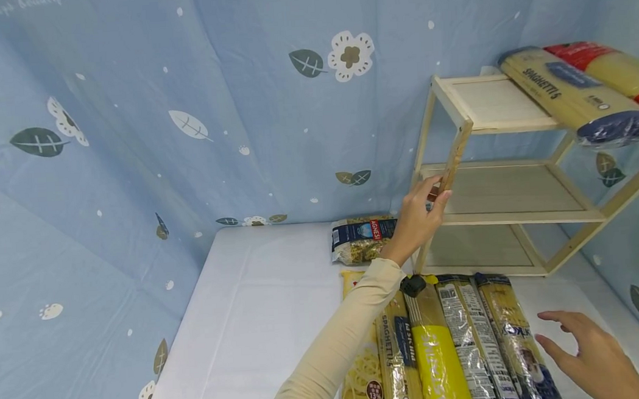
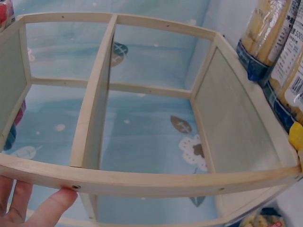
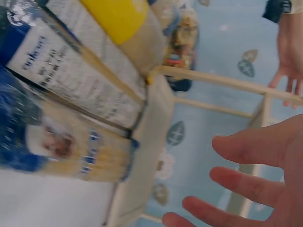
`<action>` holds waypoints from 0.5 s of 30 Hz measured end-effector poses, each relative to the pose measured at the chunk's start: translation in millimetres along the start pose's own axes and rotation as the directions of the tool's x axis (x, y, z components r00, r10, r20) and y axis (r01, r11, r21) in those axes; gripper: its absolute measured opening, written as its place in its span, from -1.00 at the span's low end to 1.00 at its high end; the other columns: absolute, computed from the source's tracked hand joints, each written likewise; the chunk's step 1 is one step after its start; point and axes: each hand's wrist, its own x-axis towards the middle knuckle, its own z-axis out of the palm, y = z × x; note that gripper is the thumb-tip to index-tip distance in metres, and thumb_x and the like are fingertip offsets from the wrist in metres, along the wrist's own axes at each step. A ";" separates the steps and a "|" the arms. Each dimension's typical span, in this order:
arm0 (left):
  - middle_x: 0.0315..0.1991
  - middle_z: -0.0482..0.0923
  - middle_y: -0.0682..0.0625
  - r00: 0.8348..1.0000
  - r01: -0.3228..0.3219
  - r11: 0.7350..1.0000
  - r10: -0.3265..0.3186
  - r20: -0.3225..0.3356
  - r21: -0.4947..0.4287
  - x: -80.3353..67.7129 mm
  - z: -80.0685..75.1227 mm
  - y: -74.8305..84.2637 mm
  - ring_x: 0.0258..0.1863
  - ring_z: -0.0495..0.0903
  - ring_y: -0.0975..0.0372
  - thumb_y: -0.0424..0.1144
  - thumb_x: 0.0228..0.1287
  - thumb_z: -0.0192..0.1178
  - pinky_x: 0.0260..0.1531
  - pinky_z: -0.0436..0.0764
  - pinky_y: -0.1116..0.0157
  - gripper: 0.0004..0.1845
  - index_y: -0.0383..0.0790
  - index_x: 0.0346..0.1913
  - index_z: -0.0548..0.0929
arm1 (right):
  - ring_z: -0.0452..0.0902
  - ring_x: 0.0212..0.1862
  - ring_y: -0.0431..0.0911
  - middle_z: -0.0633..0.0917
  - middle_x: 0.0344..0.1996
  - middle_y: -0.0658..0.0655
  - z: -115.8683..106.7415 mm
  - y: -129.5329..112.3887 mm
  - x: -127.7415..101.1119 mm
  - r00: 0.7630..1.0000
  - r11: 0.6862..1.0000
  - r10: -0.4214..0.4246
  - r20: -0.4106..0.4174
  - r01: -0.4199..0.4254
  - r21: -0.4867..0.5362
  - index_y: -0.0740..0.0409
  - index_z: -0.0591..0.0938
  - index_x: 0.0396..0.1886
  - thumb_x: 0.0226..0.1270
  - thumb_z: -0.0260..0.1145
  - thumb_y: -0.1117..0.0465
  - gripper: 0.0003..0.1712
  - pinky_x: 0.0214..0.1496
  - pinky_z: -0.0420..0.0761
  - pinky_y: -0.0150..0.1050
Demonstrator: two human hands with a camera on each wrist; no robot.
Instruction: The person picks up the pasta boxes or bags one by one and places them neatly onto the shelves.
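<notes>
My left hand [image 1: 437,191] reaches forward to a light wooden shelf [image 1: 518,212] and touches its front left post with thumb and straight fingertips. The thumb [image 2: 54,202] presses the post [image 2: 142,182] in the left wrist view. My right hand [image 1: 572,336] hovers with spread, relaxed fingers beside the rightmost pasta packet [image 1: 517,340] and holds nothing. Several long spaghetti packets [image 1: 438,351] lie side by side on the white table [image 1: 260,313] in front of the shelf. In the right wrist view my right hand [image 3: 251,189] is empty, with the left hand [image 3: 289,52] far off by the shelf rail [image 3: 222,80].
Two spaghetti packets, one blue-ended [image 1: 571,95] and one red-ended [image 1: 619,68], lie on the shelf's top. A short Agnesi pasta bag [image 1: 363,239] sits left of the shelf foot. Blue leaf-print cloth [image 1: 237,107] walls in the table on the back and sides.
</notes>
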 end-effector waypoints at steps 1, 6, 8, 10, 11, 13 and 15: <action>-0.10 0.54 -0.04 1.000 -0.002 1.000 0.002 -0.003 0.002 0.2 0.0 0.3 -0.19 0.55 0.34 -0.15 0.48 -0.02 -0.15 0.54 0.45 -0.60 -0.24 0.27 0.41 | 0.49 -0.28 0.30 0.53 -0.17 0.47 3.0 2.2 -0.5 1.000 1.000 0.006 0.009 -0.006 0.007 0.41 0.57 -0.06 0.08 0.44 0.21 -0.53 -0.42 0.50 0.14; -0.11 0.54 -0.03 1.000 -0.003 1.000 0.003 -0.006 0.000 0.6 -0.8 1.3 -0.19 0.54 0.35 -0.14 0.48 -0.02 -0.15 0.49 0.53 -0.60 -0.23 0.26 0.41 | 0.42 -0.17 0.41 0.44 -0.06 0.53 16.3 12.0 -0.8 0.991 0.997 0.071 0.117 -0.075 0.028 0.41 0.49 0.06 0.19 0.37 0.05 -0.40 -0.36 0.49 0.22; -0.11 0.54 -0.03 1.000 -0.005 1.000 0.005 -0.006 0.000 0.8 -1.0 1.6 -0.18 0.54 0.35 -0.14 0.48 -0.02 -0.15 0.47 0.56 -0.60 -0.23 0.27 0.41 | 0.37 -0.11 0.47 0.37 -0.03 0.58 22.7 16.0 0.1 0.978 0.994 0.106 0.179 -0.111 0.018 0.43 0.44 0.10 0.23 0.33 -0.04 -0.32 -0.32 0.46 0.28; -0.11 0.54 -0.04 1.000 -0.009 1.000 0.009 -0.007 0.004 0.8 -1.0 2.2 -0.18 0.54 0.35 -0.15 0.48 -0.02 -0.15 0.45 0.58 -0.59 -0.24 0.27 0.40 | 0.33 -0.09 0.51 0.32 -0.02 0.63 30.4 20.1 -0.1 0.962 0.989 0.140 0.235 -0.146 0.010 0.44 0.40 0.13 0.23 0.31 -0.10 -0.25 -0.30 0.45 0.32; -0.11 0.54 -0.04 1.000 -0.012 1.000 0.012 -0.009 0.007 0.8 -0.6 2.6 -0.18 0.54 0.34 -0.15 0.47 -0.02 -0.15 0.45 0.58 -0.59 -0.24 0.27 0.40 | 0.32 -0.09 0.52 0.29 -0.02 0.65 35.5 22.6 -0.9 0.954 0.987 0.156 0.257 -0.162 0.003 0.45 0.38 0.14 0.21 0.32 -0.12 -0.21 -0.29 0.45 0.33; -0.11 0.55 -0.04 1.000 -0.016 1.000 0.016 -0.011 0.015 0.4 0.5 3.0 -0.19 0.54 0.34 -0.15 0.47 -0.01 -0.16 0.45 0.58 -0.59 -0.25 0.27 0.40 | 0.31 -0.09 0.54 0.26 -0.03 0.68 46.5 28.5 -4.3 0.941 0.984 0.174 0.290 -0.179 -0.008 0.45 0.35 0.14 0.17 0.35 -0.13 -0.17 -0.31 0.45 0.32; -0.12 0.55 -0.04 1.000 -0.017 1.000 0.017 -0.010 0.020 -0.8 2.0 3.5 -0.19 0.54 0.34 -0.15 0.47 -0.01 -0.17 0.45 0.59 -0.59 -0.25 0.27 0.40 | 0.29 -0.09 0.56 0.22 -0.02 0.69 57.9 33.8 -8.7 0.915 0.976 0.211 0.345 -0.218 -0.021 0.43 0.30 0.16 0.11 0.38 -0.14 -0.12 -0.33 0.45 0.31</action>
